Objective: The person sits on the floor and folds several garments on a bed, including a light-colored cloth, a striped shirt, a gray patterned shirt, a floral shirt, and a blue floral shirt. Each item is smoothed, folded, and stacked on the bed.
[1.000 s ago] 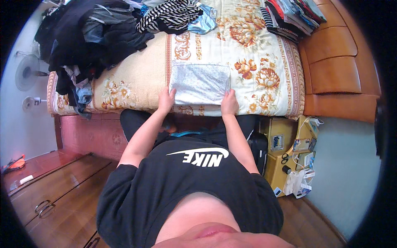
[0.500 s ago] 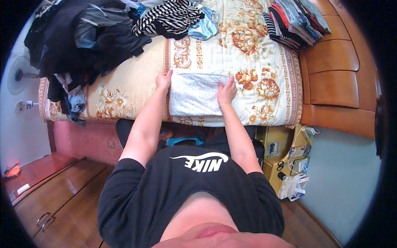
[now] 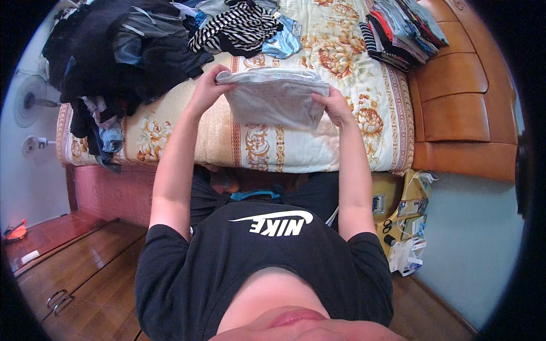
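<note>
A folded pale grey-white garment [image 3: 272, 99] hangs raised above the bed between my two hands; what kind of garment it is cannot be made out. Its upper left corner is pinched in my left hand [image 3: 211, 85]. At its upper right corner my right hand [image 3: 334, 104] has closed on the cloth. The lower edge droops over the floral bedspread [image 3: 205, 139], in front of the patterned border strip.
A large heap of dark clothes [image 3: 125, 62] covers the bed's left. Beside it lie a black-and-white striped garment [image 3: 239, 28] and a shiny light blue one [image 3: 282, 42]. A stack of folded clothes [image 3: 398, 34] stands far right, against the brown headboard [image 3: 455, 91].
The garment lay flat on the bedspread with my open hands at its sides. Now both hands grip its upper corners and have lifted it up off the bed.
</note>
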Tool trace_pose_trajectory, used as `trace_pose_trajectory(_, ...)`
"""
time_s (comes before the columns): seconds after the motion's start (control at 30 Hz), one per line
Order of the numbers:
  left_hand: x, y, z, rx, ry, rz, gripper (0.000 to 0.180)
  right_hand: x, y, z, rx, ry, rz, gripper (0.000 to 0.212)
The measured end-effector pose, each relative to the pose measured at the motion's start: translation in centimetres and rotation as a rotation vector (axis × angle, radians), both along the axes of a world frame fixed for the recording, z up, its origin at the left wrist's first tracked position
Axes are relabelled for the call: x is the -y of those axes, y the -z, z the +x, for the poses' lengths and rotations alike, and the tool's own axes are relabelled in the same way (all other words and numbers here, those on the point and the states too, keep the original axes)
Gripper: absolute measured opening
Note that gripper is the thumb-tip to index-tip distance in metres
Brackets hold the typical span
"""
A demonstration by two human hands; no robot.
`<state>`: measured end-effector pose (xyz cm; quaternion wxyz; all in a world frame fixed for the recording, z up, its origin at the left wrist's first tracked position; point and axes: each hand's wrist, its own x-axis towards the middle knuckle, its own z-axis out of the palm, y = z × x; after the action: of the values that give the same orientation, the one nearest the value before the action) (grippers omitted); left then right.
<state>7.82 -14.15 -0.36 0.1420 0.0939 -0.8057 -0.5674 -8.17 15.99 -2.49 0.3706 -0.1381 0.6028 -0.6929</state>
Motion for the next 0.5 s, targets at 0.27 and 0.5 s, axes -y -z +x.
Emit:
trace_pose_trajectory(0.27,-4.8,6.5,9.6,-0.312,-0.162,-0.82,0.012,-3.3,5.7,8.0,-1.055,0.125,0.364,0.019)
trace_pose_trajectory(0.5,-7.7,13.4,15.2,-0.122,-0.168,-0.859,0.015,-7.4,12.4,15.3,-1.115,0.365,0.661,0.014)
